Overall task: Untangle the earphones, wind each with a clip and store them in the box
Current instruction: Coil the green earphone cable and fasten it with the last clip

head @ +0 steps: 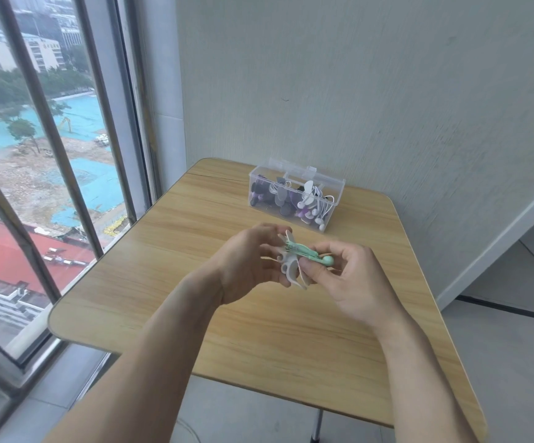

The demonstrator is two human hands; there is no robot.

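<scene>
Winding looks to be the step in hand: both hands meet above the middle of the worktop [195,314] with a mint-green earphone [304,252] bundled between them. The left hand [249,266] curls its fingers round a pale, translucent clip [288,268], whose looped, wing-like tabs poke out below and above the grip. The right hand [352,282] pinches the other end of the bundle, thumb and forefinger closed just beside a rounded green earbud [329,259] that sticks out past the fingertips. The cord seems already gathered into a short, tight hank lying across the clip; whether the clip is fastened yet I cannot tell, as the fingers hide the join.

Beyond the hands, toward the wall and a little to the right, stands the clear plastic box [332,203], lid open and tipped back. Inside lie several wound sets: white cords with glossy white buds, and dark grey and purple clips, piled loosely.

Judging by this, the task is well along, and this green set may be among the last. The next move probably calls for seating the cord firmly in the clip, tucking in the loose earbud so nothing springs free, then reaching forward over the worktop to drop the bundle into the box.

The cord looks thin, rubbery and slippery; the clip soft and bendy, likely silicone. The box is rigid and hard-edged, the worktop a smooth wood-grain laminate with rounded corners.
</scene>
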